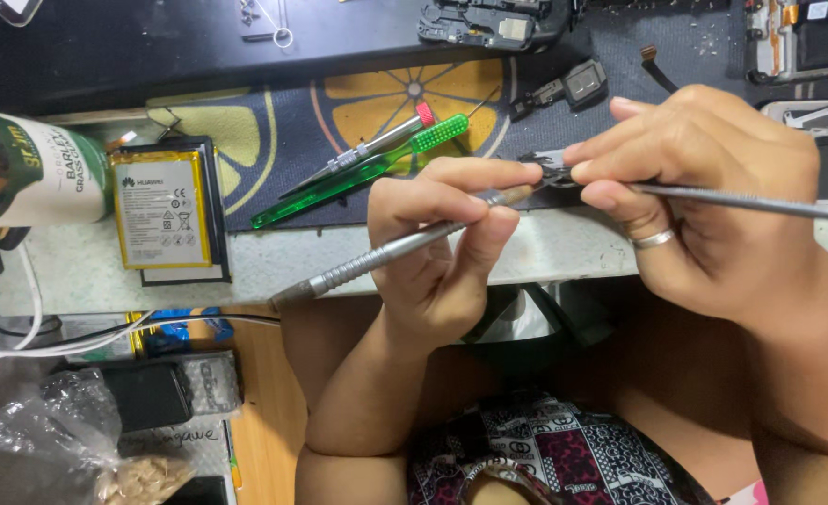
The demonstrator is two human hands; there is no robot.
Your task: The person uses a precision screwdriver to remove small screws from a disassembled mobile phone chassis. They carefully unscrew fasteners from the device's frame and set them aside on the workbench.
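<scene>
Hands meet fingertip to fingertip: left [442,238] pinching a grey screwdriver [386,251], right [704,187] gripping tweezers [741,199].

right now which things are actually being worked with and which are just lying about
In use: left hand with grey screwdriver; right hand with tweezers; small black part.

Lying about: green screwdriver, phone battery, can, white cable.

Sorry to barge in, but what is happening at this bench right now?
A person is working on a small dark part, pinched between both hands above the table edge. The left hand holds a grey knurled screwdriver with its tip at the part; the right hand, wearing a ring, holds a thin grey metal tool. A green-handled screwdriver and a phone battery lie on the mat.
</scene>
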